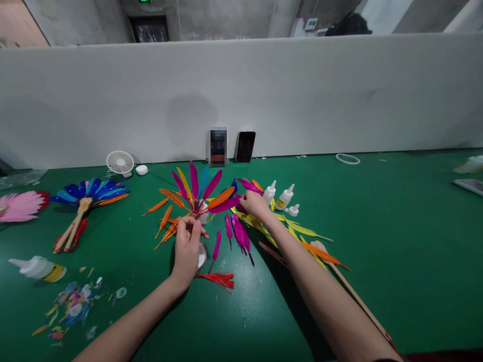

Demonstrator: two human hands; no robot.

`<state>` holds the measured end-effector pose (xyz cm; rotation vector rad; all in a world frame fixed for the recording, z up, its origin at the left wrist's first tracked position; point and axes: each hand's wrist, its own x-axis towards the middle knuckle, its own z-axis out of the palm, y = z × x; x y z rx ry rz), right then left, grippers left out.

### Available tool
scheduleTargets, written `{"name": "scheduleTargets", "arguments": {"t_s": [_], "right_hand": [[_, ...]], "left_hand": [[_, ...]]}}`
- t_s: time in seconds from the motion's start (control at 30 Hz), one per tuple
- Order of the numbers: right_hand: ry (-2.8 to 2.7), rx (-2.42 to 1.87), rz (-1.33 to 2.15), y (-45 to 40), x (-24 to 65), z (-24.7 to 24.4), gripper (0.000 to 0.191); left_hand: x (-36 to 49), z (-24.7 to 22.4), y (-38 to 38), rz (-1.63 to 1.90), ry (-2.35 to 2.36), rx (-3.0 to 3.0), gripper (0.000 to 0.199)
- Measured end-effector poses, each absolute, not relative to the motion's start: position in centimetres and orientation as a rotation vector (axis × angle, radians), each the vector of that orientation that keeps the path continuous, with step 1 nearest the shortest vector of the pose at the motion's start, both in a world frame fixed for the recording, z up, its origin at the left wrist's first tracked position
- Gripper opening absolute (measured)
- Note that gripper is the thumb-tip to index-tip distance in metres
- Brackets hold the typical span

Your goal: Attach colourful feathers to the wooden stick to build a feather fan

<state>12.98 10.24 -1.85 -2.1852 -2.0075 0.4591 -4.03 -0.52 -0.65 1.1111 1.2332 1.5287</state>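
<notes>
My left hand (188, 246) is closed around the base of a fan of feathers (194, 183) in magenta, orange, yellow and blue, which stands spread upright above the fingers. Just right of that fan, my right hand (253, 205) is pinched at a magenta feather; its fingertips are partly hidden. Loose magenta feathers (238, 231) lie below it, and yellow feathers (305, 230) stretch out to the right beneath the forearm. Left of the fan are scattered orange feathers (165, 220). A red tassel (219, 279) and a small round dish (202, 255) sit beside my left wrist.
Two white glue bottles (285, 197) stand behind my right hand; another glue bottle (39, 269) lies at left near feather scraps (75, 301). A blue feather fan (88, 193), a small white fan (119, 162) and a phone (245, 147) are farther back, before a grey partition (287, 95).
</notes>
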Motion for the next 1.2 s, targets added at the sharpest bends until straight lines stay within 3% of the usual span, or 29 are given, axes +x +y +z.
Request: {"name": "scheduleTargets", "arguments": {"t_s": [0.47,0.7,0.97,1.2], "right_hand": [[-2.049,-2.132,0.406,9.9,12.1,-1.9,0.024],[-1.888,-2.082,0.572,10.6,12.9,-1.8,0.017],[-1.524,-1.739,0.882,10.3,14.4,-0.8,0.021],[-1.369,-1.511,1.106,8.7,14.3,-0.5,0.013]], "left_hand": [[-4.1,-0.9,-0.5,1.532,1.224,1.135,0.024],[-4.0,-0.6,-0.5,1.515,1.236,1.104,0.018],[-4.1,-0.6,-0.5,1.502,1.238,1.091,0.020],[-4.1,-0.5,-0.4,1.497,1.245,1.083,0.017]]}}
